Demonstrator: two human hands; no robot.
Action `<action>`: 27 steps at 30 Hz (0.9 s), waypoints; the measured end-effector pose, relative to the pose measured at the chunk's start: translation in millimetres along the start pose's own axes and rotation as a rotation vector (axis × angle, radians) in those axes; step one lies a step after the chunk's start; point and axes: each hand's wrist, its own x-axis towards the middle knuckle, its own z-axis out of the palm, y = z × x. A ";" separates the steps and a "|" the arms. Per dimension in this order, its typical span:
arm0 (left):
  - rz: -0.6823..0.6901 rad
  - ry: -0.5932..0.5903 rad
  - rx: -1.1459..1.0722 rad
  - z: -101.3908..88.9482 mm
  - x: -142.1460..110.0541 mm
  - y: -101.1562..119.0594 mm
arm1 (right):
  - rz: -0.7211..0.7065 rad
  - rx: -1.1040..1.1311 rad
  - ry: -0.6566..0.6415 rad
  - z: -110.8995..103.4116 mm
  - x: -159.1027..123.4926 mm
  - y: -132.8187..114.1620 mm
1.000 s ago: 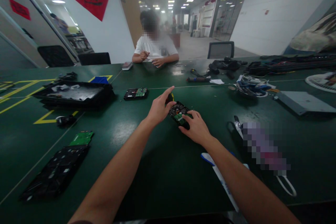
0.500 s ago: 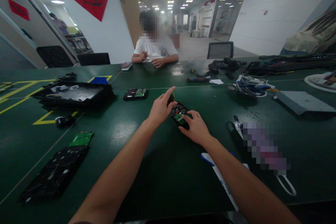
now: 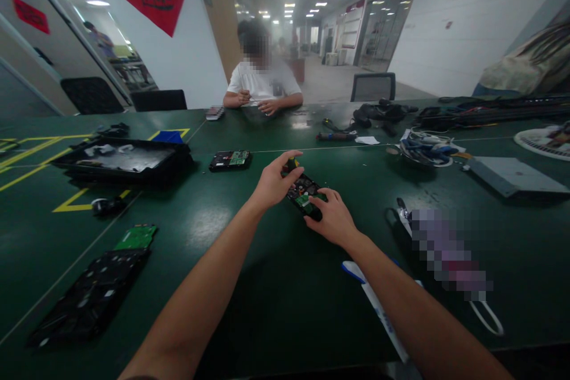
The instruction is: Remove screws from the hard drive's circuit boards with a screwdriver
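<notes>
A small black hard drive (image 3: 304, 194) with a green circuit board facing up lies on the dark green table (image 3: 285, 285). My right hand (image 3: 333, 217) presses down on its near end with the fingers curled over it. My left hand (image 3: 275, 180) is closed on a black tool with a yellow tip (image 3: 291, 164), held upright over the drive's far end.
Another drive (image 3: 230, 159) lies further back. A black tray (image 3: 124, 159) and loose green board (image 3: 137, 237) with a black panel (image 3: 89, 297) sit left. A blue-white strip (image 3: 374, 303) and a blurred item lie right. A person sits across; cables (image 3: 425, 148) are piled at back right.
My left forefinger, stretched out before, has curled down round the tool. The right hand and the drive stay where they were.
</notes>
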 end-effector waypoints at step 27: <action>-0.223 0.170 -0.552 -8.5 -1.3 15.2 | -0.042 0.129 -0.049 1.5 4.0 5.8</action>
